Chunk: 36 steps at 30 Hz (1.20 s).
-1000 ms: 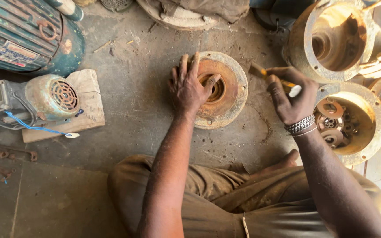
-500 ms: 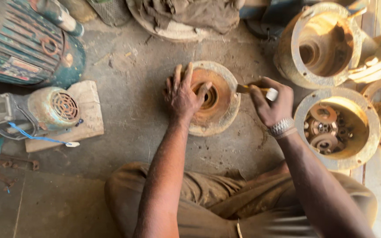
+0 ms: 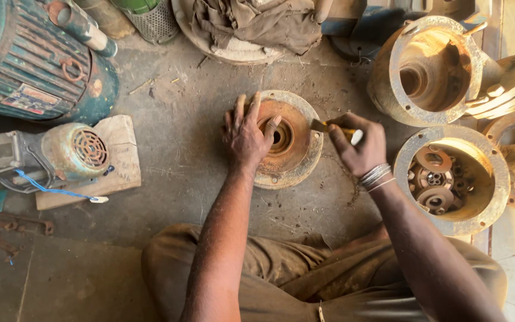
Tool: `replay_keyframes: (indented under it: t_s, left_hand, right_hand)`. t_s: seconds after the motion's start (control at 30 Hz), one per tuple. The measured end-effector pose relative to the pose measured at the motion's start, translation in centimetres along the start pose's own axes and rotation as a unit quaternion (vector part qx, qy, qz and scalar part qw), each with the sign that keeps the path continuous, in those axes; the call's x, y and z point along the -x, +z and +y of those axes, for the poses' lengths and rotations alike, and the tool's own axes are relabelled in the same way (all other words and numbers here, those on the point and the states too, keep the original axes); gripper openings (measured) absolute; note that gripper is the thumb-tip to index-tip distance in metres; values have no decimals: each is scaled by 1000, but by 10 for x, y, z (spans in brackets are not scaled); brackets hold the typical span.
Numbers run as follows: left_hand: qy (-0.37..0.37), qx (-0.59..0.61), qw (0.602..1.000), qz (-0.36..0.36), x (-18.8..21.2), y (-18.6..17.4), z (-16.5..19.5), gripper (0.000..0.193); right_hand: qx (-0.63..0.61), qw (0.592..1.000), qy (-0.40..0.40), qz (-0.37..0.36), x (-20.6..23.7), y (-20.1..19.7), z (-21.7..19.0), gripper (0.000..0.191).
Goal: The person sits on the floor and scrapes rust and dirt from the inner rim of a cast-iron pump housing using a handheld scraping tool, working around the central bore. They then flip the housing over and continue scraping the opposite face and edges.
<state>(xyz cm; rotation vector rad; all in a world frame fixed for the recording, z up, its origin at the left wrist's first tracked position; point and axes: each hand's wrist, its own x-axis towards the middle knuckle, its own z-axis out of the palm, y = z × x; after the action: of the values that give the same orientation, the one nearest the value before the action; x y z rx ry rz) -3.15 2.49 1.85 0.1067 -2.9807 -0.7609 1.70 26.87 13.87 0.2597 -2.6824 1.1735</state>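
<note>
**Workshop floor: rusted motor end cover under hand work**

1. Large ribbed teal motor body (image 3: 31, 65), at ten o'clock of the scene, lying on its side on the concrete floor (image 3: 174, 149).
2. Two open cast housings: one tilted at one o'clock (image 3: 430, 71), one upright at three o'clock (image 3: 451, 179), the latter holding loose rusty discs and small parts.
3. Small grey motor with grilled fan cover (image 3: 61, 152), at nine o'clock, resting on a wooden block (image 3: 120, 155), a blue cord across it.
4. Shallow pan with crumpled cloth (image 3: 251, 27), at twelve o'clock.
5. Round rusty end cover (image 3: 290, 152), centre of the scene, flat on the floor just ahead of the seated person's knees, bearing bore facing up.
6. Left hand (image 3: 247, 137), spread and pressing flat on the cover's nine o'clock side, fingertips reaching the bore; nothing is clasped.
7. Right hand (image 3: 362, 149), bangles at the wrist, closed around a small yellow-handled tool (image 3: 332, 127), its tip at the cover's three o'clock rim.

Condition note: the cover remains heavily rusted all over, with no cleaned patch showing; judged an early stage, most of the surface untreated.
</note>
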Motion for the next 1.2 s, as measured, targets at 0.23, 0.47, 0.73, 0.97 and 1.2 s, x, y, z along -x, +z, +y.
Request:
replay_keyframes:
  t_s: [0.23, 0.47, 0.73, 0.97, 1.2]
  left_hand:
    - [3, 33, 999, 16, 2, -6, 5, 80]
    - [-24, 18, 999, -33, 0, -16, 9, 81]
    - [-35, 17, 997, -62, -6, -5, 9, 87]
    - [-14, 23, 999, -28, 3, -7, 16, 83]
    - [-27, 9, 999, -36, -1, -20, 35, 81]
  right_hand:
    - [-20, 999, -23, -21, 1, 3, -1, 15]
    - [-76, 996, 43, 20, 3, 4, 5, 18]
    - [-43, 997, -1, 67, 5, 8, 18, 16]
    - [-33, 998, 4, 48, 5, -8, 8, 15]
    - [-56, 996, 49, 45, -2, -23, 9, 14]
